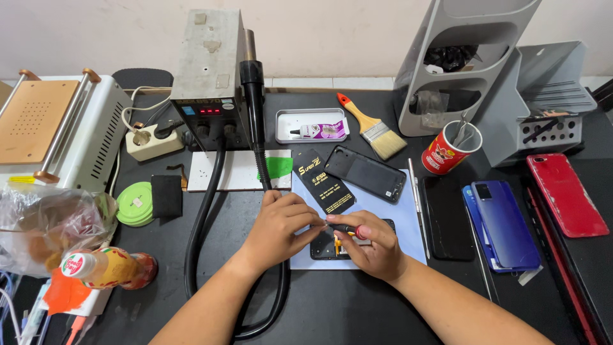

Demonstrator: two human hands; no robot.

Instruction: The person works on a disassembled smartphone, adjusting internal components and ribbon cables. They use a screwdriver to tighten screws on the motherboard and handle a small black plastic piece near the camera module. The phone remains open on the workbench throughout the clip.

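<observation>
In the head view, both hands work over an opened black phone (325, 246) lying on a pale blue mat (408, 220) in the middle of the dark surface (357, 306). The right hand (373, 246) grips a small red-and-black screwdriver (348, 229). The left hand (281, 223) pinches its tip end with closed fingers. A black phone back cover (365, 172) lies farther on the mat.

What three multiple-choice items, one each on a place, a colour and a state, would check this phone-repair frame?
1. Where does the paintbrush lie?
A. right of the metal tray
B. in the red cup
C. on the blue phone

2. What colour is the rightmost phone?
A. green
B. red
C. white

3. What is the right hand doing?
A. resting flat
B. holding the paintbrush
C. gripping a small screwdriver

Key: 1 A, the brush lies beside the tray; 2 B, its back is red; 3 C, its fingers close on the tool over the opened phone.
</observation>
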